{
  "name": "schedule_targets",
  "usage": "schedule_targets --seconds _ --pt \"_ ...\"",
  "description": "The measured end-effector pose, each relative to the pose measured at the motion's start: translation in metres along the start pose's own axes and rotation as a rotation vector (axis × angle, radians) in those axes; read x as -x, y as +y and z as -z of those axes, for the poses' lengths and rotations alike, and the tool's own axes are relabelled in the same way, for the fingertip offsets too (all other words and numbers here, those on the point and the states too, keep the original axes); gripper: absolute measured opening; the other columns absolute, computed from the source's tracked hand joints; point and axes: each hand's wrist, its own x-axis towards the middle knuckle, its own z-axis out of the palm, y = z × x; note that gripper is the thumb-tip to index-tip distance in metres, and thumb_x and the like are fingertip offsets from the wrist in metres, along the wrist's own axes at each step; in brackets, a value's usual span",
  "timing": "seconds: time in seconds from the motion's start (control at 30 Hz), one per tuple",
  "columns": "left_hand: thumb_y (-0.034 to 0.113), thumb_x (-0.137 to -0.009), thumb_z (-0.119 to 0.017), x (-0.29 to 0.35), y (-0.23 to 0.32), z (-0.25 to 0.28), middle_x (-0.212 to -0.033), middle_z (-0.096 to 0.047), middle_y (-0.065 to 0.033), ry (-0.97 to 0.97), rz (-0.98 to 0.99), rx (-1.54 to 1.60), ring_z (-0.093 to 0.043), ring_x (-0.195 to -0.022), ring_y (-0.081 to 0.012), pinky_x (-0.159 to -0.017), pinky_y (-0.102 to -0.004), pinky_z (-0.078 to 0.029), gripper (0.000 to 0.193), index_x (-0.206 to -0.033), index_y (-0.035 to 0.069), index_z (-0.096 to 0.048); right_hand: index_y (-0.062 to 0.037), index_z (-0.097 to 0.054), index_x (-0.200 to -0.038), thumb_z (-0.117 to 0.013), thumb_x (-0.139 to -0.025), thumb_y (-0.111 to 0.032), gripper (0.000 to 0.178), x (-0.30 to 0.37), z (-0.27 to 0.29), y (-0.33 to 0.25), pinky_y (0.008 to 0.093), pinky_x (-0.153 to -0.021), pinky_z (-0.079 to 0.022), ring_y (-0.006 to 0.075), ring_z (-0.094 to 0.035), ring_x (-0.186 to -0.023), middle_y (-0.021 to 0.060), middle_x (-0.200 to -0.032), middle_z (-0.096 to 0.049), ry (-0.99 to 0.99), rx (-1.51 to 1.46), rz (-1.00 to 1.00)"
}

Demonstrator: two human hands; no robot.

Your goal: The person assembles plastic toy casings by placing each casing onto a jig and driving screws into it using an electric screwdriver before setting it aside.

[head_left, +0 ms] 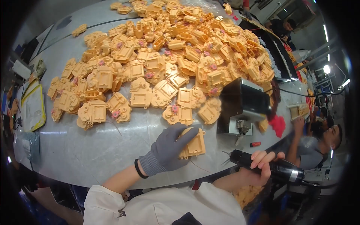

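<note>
While your left fingers (188, 135) grip one yellow case (196, 146) at five o'clock, your right fingers (258, 156) hold the screwdriver (282, 170) clear of it; what's done in the heap (153, 64) at twelve can't be told.

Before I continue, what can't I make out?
Head view: underside of the held plastic housing, hidden by the gloved left grip.
Head view: whether a screw sits on the tip of the electric screwdriver; too small.
Head view: far end of its cord, lost in the dark rim.
Head view: lower parts in the pile, covered by upper ones.
</note>
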Motion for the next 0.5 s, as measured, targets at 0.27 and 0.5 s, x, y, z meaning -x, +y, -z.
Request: schedule_targets --seconds 0.27,0.5 --pt "0.004 -0.078 -0.061 0.328 0.008 0.079 -0.129 -0.045 -0.0176 1.057 0.856 -0.783 -0.048 -0.115 -0.0283 -0.100 -0.0372 -0.036 0.058 -0.130 -0.005 -0.035 -0.0019 -0.038 -0.118 -0.049 -0.075 -0.007 0.045 0.013 0.037 0.020 0.0280 -0.058 -0.036 0.0110 -0.041 -0.050 0.0013 -0.065 -0.039 0.297 0.220 -0.121" --pt "0.046 -0.089 -0.049 0.485 -0.064 0.041 -0.136 -0.029 -0.0280 1.146 1.927 -0.878 -0.031 -0.125 -0.0386 -0.105 -0.0449 -0.024 0.071 -0.132 -0.006 -0.029 -0.0022 -0.039 -0.116 -0.049 -0.079 -0.008 0.039 0.031 0.040 0.036 0.0279 -0.062 -0.035 0.0111 -0.040 -0.056 0.0012 -0.067 -0.038 0.309 0.184 -0.269"
